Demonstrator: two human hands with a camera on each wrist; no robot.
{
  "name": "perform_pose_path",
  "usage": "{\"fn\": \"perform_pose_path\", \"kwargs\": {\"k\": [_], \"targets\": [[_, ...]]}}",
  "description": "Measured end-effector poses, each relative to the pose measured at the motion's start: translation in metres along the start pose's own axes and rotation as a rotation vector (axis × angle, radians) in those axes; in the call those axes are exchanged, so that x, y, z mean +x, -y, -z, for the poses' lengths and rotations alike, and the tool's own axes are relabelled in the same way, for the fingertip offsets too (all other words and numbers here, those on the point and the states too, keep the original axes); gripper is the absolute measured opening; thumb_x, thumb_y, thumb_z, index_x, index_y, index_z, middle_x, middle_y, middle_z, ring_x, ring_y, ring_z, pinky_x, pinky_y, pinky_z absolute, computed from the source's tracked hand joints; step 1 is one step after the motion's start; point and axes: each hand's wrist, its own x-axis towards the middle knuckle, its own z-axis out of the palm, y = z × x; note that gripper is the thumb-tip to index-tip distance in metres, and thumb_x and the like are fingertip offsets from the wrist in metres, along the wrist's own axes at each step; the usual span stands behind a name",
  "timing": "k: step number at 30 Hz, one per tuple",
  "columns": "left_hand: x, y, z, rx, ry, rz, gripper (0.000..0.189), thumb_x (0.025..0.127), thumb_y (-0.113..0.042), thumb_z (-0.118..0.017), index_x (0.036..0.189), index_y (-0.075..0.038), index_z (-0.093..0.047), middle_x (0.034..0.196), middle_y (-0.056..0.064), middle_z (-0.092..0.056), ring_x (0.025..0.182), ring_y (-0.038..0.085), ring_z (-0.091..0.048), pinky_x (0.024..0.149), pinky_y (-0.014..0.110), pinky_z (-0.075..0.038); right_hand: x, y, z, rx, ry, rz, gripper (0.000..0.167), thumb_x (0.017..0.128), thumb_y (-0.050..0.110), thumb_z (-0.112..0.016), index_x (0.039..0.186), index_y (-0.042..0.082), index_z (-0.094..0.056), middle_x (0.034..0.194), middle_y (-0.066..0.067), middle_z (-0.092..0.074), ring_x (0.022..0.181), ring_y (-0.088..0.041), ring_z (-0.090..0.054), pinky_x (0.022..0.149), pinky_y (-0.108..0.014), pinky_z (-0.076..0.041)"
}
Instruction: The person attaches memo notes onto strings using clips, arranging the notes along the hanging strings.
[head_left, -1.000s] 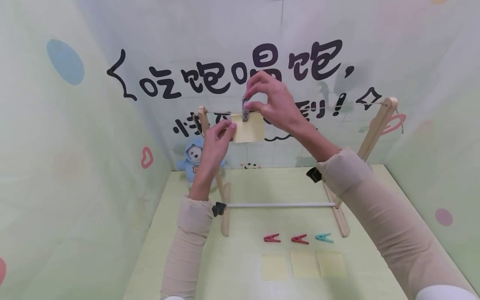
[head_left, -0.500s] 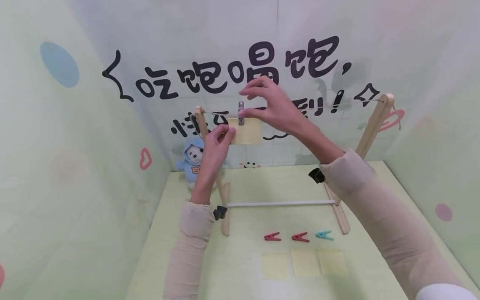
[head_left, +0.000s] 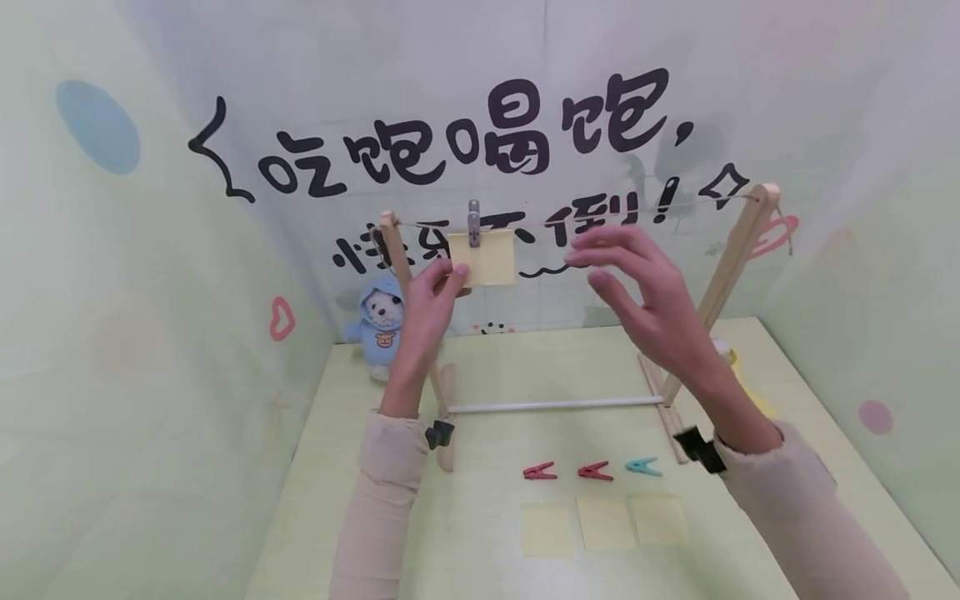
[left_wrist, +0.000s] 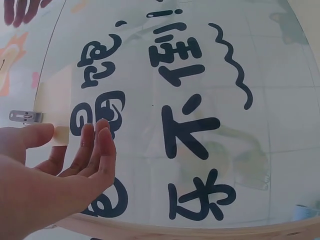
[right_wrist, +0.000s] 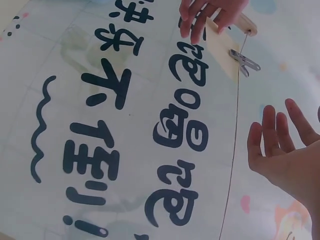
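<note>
A pale yellow paper square (head_left: 491, 260) hangs from a thin string (head_left: 652, 208), held there by a grey clothespin (head_left: 474, 225) at its top edge. My left hand (head_left: 429, 304) pinches the paper's lower left corner between thumb and index finger, as the left wrist view shows too, its other fingers loose. To the right of the paper, my right hand (head_left: 651, 304) hovers with fingers apart and nothing in them. In the right wrist view the clothespin (right_wrist: 243, 61) sits on the string well away from that hand (right_wrist: 285, 142).
Wooden posts (head_left: 738, 258) carry the string, with a white rod (head_left: 555, 406) low between them. Two red clothespins (head_left: 540, 472) and a blue one (head_left: 643, 467) lie on the table above three yellow papers (head_left: 606, 522). A blue plush toy (head_left: 381, 329) stands behind the left post.
My right hand has let go of the grey clothespin and moved right and down, away from it. The clothespin stays on the string and paper. My left hand keeps its pinch.
</note>
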Motion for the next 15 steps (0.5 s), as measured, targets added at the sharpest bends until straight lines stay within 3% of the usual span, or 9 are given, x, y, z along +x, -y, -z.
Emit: {"fn": "perform_pose_path", "kwargs": {"k": [2, 7, 11, 15], "targets": [[-0.002, 0.004, -0.001, -0.016, 0.007, 0.003, 0.024, 0.115, -0.018, -0.06, 0.124, 0.003, -0.067, 0.126, 0.021, -0.072, 0.123, 0.037, -0.072, 0.113, 0.041, -0.055, -0.022, 0.001, 0.003, 0.005, 0.011, -0.019, 0.054, 0.115, 0.044, -0.056, 0.125, -0.006, -0.075, 0.134, -0.024, -0.067, 0.137, -0.011, -0.057, 0.12, -0.028, -0.04], [-0.009, 0.018, -0.002, -0.075, 0.049, -0.001, 0.024, 0.116, -0.014, -0.056, 0.129, 0.005, -0.062, 0.137, 0.026, -0.071, 0.129, 0.038, -0.07, 0.115, 0.044, -0.053, -0.07, 0.005, 0.01, 0.02, 0.048, -0.106, 0.022, 0.11, 0.008, -0.066, 0.127, 0.002, -0.077, 0.135, -0.017, -0.068, 0.138, -0.01, -0.057, 0.118, -0.02, -0.04], [-0.022, 0.039, -0.006, -0.093, 0.089, -0.016, 0.026, 0.115, -0.014, -0.056, 0.135, 0.003, -0.061, 0.14, 0.021, -0.07, 0.129, 0.034, -0.07, 0.116, 0.048, -0.052, -0.1, 0.009, 0.018, -0.01, 0.071, -0.181, 0.025, 0.106, -0.002, -0.066, 0.128, 0.005, -0.077, 0.135, -0.011, -0.068, 0.136, -0.006, -0.057, 0.114, -0.015, -0.041], [-0.052, 0.077, -0.015, -0.001, 0.136, -0.008, 0.03, 0.115, -0.018, -0.058, 0.138, 0.0, -0.063, 0.135, 0.015, -0.072, 0.12, 0.029, -0.072, 0.107, 0.039, -0.057, -0.124, 0.009, 0.025, -0.05, 0.076, -0.217, 0.028, 0.104, -0.008, -0.066, 0.126, 0.005, -0.077, 0.133, -0.008, -0.068, 0.133, -0.002, -0.059, 0.112, -0.013, -0.041]]}}
